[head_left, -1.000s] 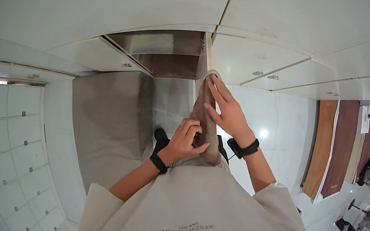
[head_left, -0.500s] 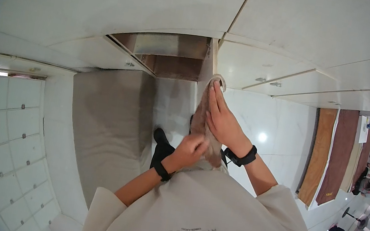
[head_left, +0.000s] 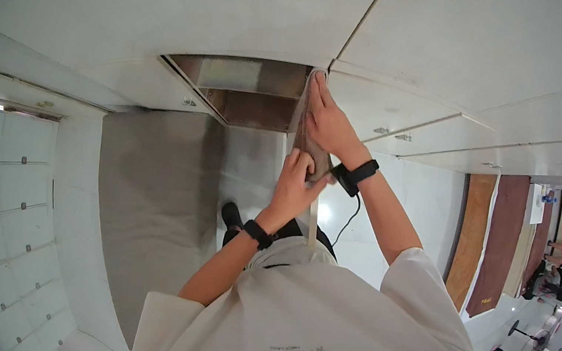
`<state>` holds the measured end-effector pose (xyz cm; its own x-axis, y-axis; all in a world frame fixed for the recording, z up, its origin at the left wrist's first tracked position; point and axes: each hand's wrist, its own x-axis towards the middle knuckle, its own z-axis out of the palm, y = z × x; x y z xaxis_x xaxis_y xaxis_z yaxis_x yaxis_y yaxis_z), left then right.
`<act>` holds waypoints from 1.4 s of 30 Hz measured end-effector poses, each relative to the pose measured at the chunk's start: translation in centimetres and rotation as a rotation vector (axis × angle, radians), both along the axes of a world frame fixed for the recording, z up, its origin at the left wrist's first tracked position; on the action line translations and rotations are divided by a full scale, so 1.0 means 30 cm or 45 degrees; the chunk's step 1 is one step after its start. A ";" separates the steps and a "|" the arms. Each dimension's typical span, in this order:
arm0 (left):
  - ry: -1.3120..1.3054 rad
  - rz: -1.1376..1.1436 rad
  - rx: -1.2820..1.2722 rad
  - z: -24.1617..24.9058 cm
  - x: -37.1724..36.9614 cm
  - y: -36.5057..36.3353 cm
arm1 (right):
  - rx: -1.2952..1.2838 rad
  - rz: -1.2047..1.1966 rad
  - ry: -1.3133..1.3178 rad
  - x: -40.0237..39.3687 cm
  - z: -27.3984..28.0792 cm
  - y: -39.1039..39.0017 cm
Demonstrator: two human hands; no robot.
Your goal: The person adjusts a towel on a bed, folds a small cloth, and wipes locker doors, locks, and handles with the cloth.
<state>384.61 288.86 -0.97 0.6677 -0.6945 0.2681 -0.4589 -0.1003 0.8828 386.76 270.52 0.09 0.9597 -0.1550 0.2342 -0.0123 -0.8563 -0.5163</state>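
A brown-grey cloth [head_left: 306, 151] lies along the edge of an open pale cabinet door [head_left: 312, 230], which I see nearly edge-on. My right hand [head_left: 334, 131] holds the upper part of the cloth against the door, its fingers stretched toward the cabinet and its thumb side on the cloth. Lower down, my left hand [head_left: 294, 187] has curled fingers at the cloth's lower end; part of its grip is hidden. Behind the cloth, the open cabinet compartment [head_left: 255, 107] shows a brown inside and a shelf. Each wrist wears a black band.
Closed white cabinet doors [head_left: 198, 3] with small metal locks surround the compartment. A large grey-brown covered block [head_left: 152, 183] stands on the left. At right are brown padded panels [head_left: 500, 244], with people farther off. A black cable [head_left: 349, 221] hangs from my right wrist.
Both hands have moved up along the door, farther from my body, with the cloth. My left hand has gone from a fist to partly unfolded fingers. The view has shifted slightly.
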 end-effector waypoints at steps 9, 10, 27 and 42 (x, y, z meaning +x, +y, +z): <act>0.306 -0.247 0.066 -0.085 -0.102 0.189 | 0.080 -0.020 0.103 -0.194 -0.002 0.164; 0.351 -0.305 0.102 -0.079 -0.119 0.230 | 0.131 -0.027 0.162 -0.235 0.019 0.202; -0.036 -0.656 0.014 0.020 -0.217 0.462 | 0.113 -0.189 0.311 -0.532 0.047 0.451; -0.077 -0.273 0.382 0.076 -0.071 0.113 | 0.029 -0.100 0.251 -0.037 0.009 0.028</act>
